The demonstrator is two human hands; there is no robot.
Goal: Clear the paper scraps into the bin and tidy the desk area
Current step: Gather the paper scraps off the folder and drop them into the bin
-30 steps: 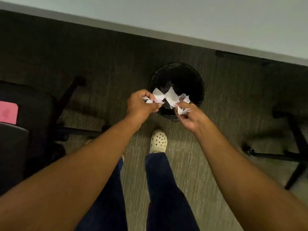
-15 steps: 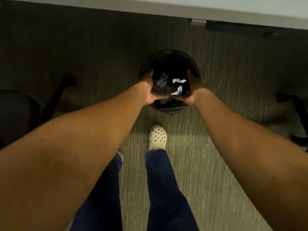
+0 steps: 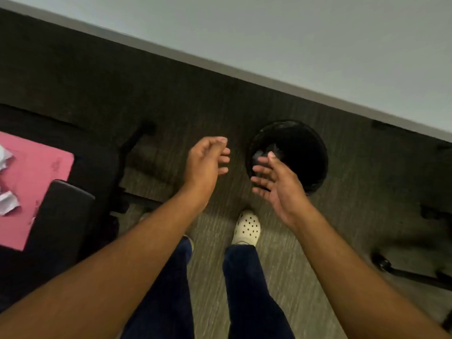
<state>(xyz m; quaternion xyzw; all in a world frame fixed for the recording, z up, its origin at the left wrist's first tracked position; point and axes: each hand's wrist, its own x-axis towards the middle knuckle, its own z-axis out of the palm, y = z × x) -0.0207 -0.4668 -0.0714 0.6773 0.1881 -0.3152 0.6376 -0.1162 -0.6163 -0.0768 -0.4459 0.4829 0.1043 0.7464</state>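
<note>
A round black bin (image 3: 315,152) stands on the carpet by the wall, its inside dark with a pale scrap barely visible. My right hand (image 3: 276,184) hovers over the bin's near left rim, fingers spread and empty. My left hand (image 3: 205,162) is left of the bin, fingers apart, holding nothing. At the far left lies a pink mat (image 3: 36,182) with white paper scraps (image 3: 8,205) on it.
A black office chair (image 3: 66,216) stands at the left, its base legs reaching toward my feet. Another chair's wheeled base (image 3: 401,270) is at the right. A grey baseboard and wall run diagonally behind the bin. My white clog (image 3: 247,227) is just before the bin.
Both hands held white scraps over the bin, pushed down into it, and have now come up out of it empty and apart. The view has swung left, showing the pink mat.
</note>
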